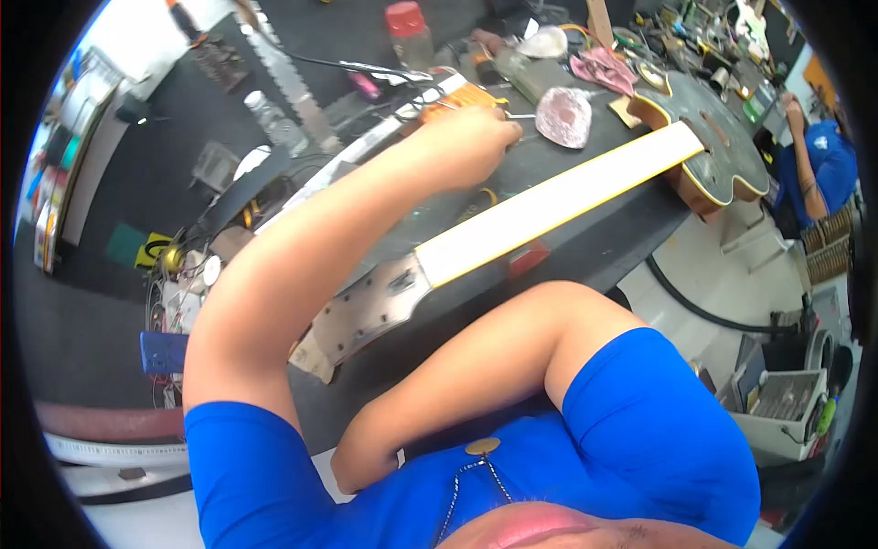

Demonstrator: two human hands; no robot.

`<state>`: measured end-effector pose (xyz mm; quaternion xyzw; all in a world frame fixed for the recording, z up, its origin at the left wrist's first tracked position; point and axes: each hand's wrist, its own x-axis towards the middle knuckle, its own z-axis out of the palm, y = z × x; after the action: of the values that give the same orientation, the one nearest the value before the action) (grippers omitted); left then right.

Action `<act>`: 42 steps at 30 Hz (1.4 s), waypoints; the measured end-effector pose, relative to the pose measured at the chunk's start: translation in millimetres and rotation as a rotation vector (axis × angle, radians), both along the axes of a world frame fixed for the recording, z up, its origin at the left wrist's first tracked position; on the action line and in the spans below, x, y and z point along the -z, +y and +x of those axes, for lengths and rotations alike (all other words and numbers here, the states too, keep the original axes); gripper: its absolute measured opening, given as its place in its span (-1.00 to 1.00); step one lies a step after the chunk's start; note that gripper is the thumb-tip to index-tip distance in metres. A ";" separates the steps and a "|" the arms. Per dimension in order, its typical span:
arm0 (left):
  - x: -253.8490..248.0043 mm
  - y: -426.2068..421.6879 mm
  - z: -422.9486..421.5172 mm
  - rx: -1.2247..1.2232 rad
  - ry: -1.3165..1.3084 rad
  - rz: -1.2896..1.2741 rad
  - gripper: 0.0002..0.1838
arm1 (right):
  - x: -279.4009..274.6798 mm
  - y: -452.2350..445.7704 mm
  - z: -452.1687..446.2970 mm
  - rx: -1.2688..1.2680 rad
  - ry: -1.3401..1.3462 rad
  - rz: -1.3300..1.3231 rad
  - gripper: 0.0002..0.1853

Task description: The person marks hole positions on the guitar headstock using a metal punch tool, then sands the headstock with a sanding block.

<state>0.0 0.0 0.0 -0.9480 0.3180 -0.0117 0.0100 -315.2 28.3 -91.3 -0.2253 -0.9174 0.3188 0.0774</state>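
Observation:
A guitar lies across the dark bench, with its grey headstock (370,305) near the middle, a pale fretboard (558,203) edged in yellow, and its dark body (718,151) at the upper right. Beyond the neck, my left hand (489,146) is closed, and a thin rod (523,116) sticks out of it towards a round pinkish-white piece (563,117). Close beside this hand is an orange-yellow object (466,97). My right forearm bends across my body, and my right hand (361,455) is low near my shirt, below the headstock; its fingers are hidden.
A red-lidded jar (409,35), a clear bottle (274,121) and a pink cloth (604,71) lie farther back among cluttered tools. A small red object (528,259) is beside the neck. Another person (819,169) in blue is at the right. A grey crate (777,412) stands lower right.

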 end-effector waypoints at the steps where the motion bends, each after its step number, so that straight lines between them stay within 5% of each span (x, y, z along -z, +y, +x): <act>1: 4.9 -10.2 -4.2 -0.026 0.044 0.081 -0.54 | -4.8 4.7 -12.3 -0.049 0.058 0.041 -0.57; 5: 35.1 -35.7 38.1 -0.053 -0.053 0.249 -0.60 | 16.6 14.2 24.1 -0.162 0.199 0.207 -0.56; 8: 36.1 -33.1 30.8 0.007 -0.004 0.287 -0.47 | 12.8 16.1 8.4 -0.120 0.011 0.166 -0.60; 13: 4.2 -25.1 25.6 -0.072 0.203 0.114 -0.52 | -3.7 -11.0 26.7 0.097 0.019 -0.035 -0.63; 14: -14.2 -25.9 17.8 -0.242 0.297 0.094 -0.59 | 2.0 -8.4 23.2 0.099 0.033 -0.042 -0.63; 15: -16.3 0.1 17.6 -0.102 0.168 -0.118 -0.66 | 4.2 -7.0 23.8 0.111 0.024 -0.050 -0.62; 17: -54.8 25.8 -25.7 -0.375 0.169 -0.492 -0.68 | 5.9 -4.8 21.9 0.113 0.026 -0.069 -0.61; 18: -61.3 54.6 -50.0 -0.194 -0.036 -0.659 -0.62 | 1.8 -7.1 26.8 0.112 0.046 -0.091 -0.61; 21: -64.6 122.4 -118.8 -0.284 0.018 -1.172 -0.66 | -15.9 -16.1 40.9 0.128 0.091 -0.142 -0.63; 22: -51.4 140.4 -148.9 -0.055 0.134 -1.390 -0.48 | -16.5 -16.6 41.5 0.140 0.101 -0.150 -0.64; 23: -54.1 145.1 -176.2 -0.112 0.022 -1.409 -0.31 | -16.6 -16.8 41.8 0.154 0.110 -0.163 -0.65; 25: -40.9 167.2 -192.7 0.169 -0.023 -1.430 -0.36 | -17.5 -14.4 40.6 0.149 0.125 -0.201 -0.67; 32: -7.0 147.4 -229.3 -0.261 -0.204 -1.718 -0.59 | -15.8 -11.3 43.4 0.195 0.189 -0.313 -0.67; 35: 4.7 127.8 -229.1 -0.343 -0.128 -1.358 -0.69 | -8.7 -10.8 39.0 0.200 0.215 -0.287 -0.66; 42: 15.2 113.3 -222.7 -0.295 -0.206 -1.185 -0.77 | -7.4 -11.7 38.7 0.164 0.171 -0.252 -0.66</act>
<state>-222.7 113.3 -15.2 -0.8203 0.1205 -0.2764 -0.4861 -276.5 16.6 -83.9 -0.2795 -0.8388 0.4418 0.1520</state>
